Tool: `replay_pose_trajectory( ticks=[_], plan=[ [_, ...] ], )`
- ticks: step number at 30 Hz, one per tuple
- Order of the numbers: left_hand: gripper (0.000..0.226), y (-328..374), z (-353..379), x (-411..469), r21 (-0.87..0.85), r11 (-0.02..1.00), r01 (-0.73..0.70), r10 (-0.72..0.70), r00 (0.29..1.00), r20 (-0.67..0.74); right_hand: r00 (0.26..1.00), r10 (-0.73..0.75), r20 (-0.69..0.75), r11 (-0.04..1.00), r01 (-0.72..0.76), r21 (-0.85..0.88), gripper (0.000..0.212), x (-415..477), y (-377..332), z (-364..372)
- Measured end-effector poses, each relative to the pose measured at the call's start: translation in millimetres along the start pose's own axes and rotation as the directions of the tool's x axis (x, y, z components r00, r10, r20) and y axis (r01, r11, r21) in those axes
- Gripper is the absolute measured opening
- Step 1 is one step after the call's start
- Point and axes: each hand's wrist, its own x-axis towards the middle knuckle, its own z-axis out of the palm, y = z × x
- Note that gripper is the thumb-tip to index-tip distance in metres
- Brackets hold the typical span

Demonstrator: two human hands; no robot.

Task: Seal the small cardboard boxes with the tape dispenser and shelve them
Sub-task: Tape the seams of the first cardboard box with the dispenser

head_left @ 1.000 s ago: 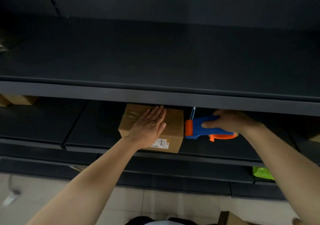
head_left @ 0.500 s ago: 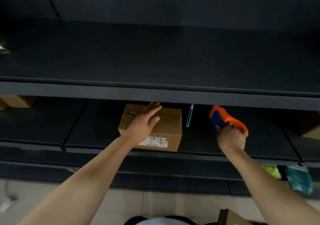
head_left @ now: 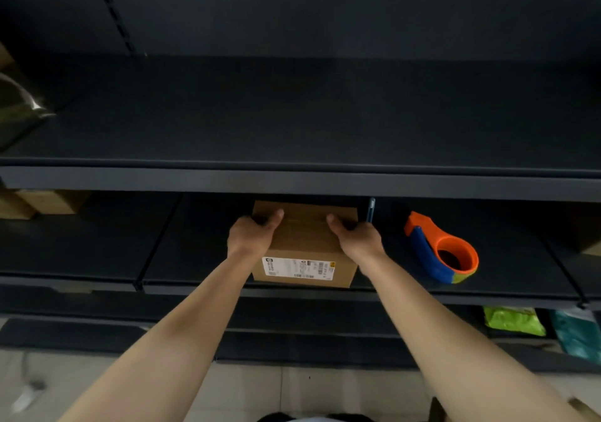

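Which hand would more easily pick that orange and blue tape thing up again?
The right hand, probably. Both hands grip the cardboard box, one on each side, but the tape dispenser lies on the shelf just to the right of the box. The left hand would have to cross over.

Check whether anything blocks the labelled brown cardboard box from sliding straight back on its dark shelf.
Nothing visible does. The labelled brown cardboard box is gripped by the left hand and right hand. The orange-and-blue tape dispenser lies off to its right, apart. The space behind the box is hidden by the shelf above.
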Motion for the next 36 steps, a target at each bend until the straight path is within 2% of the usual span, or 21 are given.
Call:
replay_pose_trajectory(
  ticks=[4,9,12,16,19,21,22,23,25,27,28,30,32,34,36],
  plan=[
    [0.053,-4,-1,4,-0.033,0.999,-0.008,0.009,0.999,0.048,0.997,-0.003,-0.077,1.000,0.005,0.030,0.044,6,10,9],
    [0.053,-12,-3,8,-0.177,0.984,0.028,-0.005,0.992,0.129,0.989,0.055,-0.139,0.997,-0.046,0.065,0.049,12,10,16],
    [0.046,-10,-3,5,-0.193,0.981,0.025,-0.004,0.994,0.111,0.981,0.077,-0.176,0.995,-0.065,0.071,0.050,13,10,18],
    [0.038,-7,-5,0,-0.212,0.977,0.020,0.004,0.994,0.113,0.985,0.116,-0.125,0.987,-0.100,0.125,0.052,10,8,11],
    [0.042,-7,-9,1,-0.168,0.986,0.021,0.002,0.991,0.135,0.985,0.141,-0.100,0.980,-0.125,0.157,0.053,10,13,-9],
    [0.057,-8,-11,3,-0.104,0.995,0.009,0.003,0.992,0.124,0.969,0.022,-0.245,0.999,-0.011,0.048,0.040,14,29,-33],
    [0.064,-8,-12,2,-0.064,0.998,0.003,0.004,0.995,0.103,0.941,-0.055,-0.335,0.996,0.027,-0.088,0.035,16,40,-46],
    [0.067,-8,-13,1,-0.023,1.000,-0.020,0.021,0.997,0.069,0.907,-0.109,-0.408,0.971,0.010,-0.239,0.034,20,53,-59],
    [0.061,-9,-14,-5,0.053,0.995,-0.090,0.090,0.996,-0.015,0.870,-0.092,-0.484,0.885,-0.152,-0.441,0.052,30,79,-84],
    [0.055,-11,-13,-14,0.155,0.968,-0.200,0.217,0.971,-0.102,0.905,0.046,-0.422,0.789,-0.293,-0.541,0.071,40,102,-103],
    [0.051,-12,-12,-18,0.232,0.934,-0.272,0.307,0.942,-0.132,0.929,0.094,-0.357,0.739,-0.306,-0.600,0.070,45,111,-109],
    [0.046,-13,-7,-24,0.395,0.819,-0.417,0.482,0.872,-0.080,0.956,0.114,-0.271,0.704,-0.270,-0.657,0.054,52,127,-115],
    [0.043,-9,-1,-28,0.487,0.718,-0.497,0.548,0.835,0.044,0.962,0.046,-0.268,0.716,-0.219,-0.663,0.043,55,136,-116],
    [0.041,-5,3,-31,0.511,0.678,-0.528,0.578,0.813,0.072,0.960,-0.087,-0.266,0.789,-0.096,-0.607,0.036,50,134,-118],
    [0.038,-2,5,-33,0.492,0.669,-0.558,0.625,0.780,0.034,0.958,-0.201,-0.206,0.900,0.097,-0.425,0.029,34,117,-126]
  ],
)
